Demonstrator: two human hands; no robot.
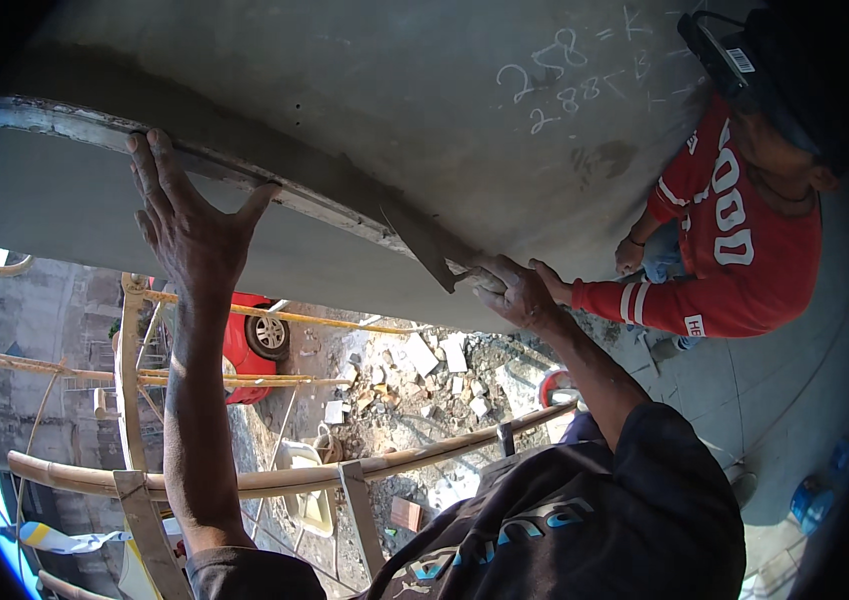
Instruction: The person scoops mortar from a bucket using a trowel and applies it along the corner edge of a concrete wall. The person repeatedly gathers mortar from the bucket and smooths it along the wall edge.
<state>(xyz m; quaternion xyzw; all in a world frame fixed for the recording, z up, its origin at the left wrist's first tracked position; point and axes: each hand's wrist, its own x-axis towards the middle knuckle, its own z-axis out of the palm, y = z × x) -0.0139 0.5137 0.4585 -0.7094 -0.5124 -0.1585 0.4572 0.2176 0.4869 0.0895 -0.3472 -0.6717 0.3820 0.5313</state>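
Note:
My left hand (190, 225) is spread out, with fingertips and thumb against a long, mortar-smeared straightedge (335, 208). The straightedge runs along the edge of a grey plastered wall (275, 60). My right hand (517, 297) is closed around the handle of a trowel. Its thin metal trowel blade (425, 255) rests by the straightedge, against a strip of darker, damp-looking plaster. Just beyond my right hand is a co-worker's hand (552, 283), coming out of a red sleeve; whether it touches the wall or my hand I cannot tell.
The co-worker in a red sweatshirt (765, 240) and dark headgear stands close on the right. Bamboo poles (295, 480) and wooden uprights (130, 370) form scaffolding on the left. Far below lie broken rubble (425, 370), a pale tub (307, 490) and a red car (250, 355).

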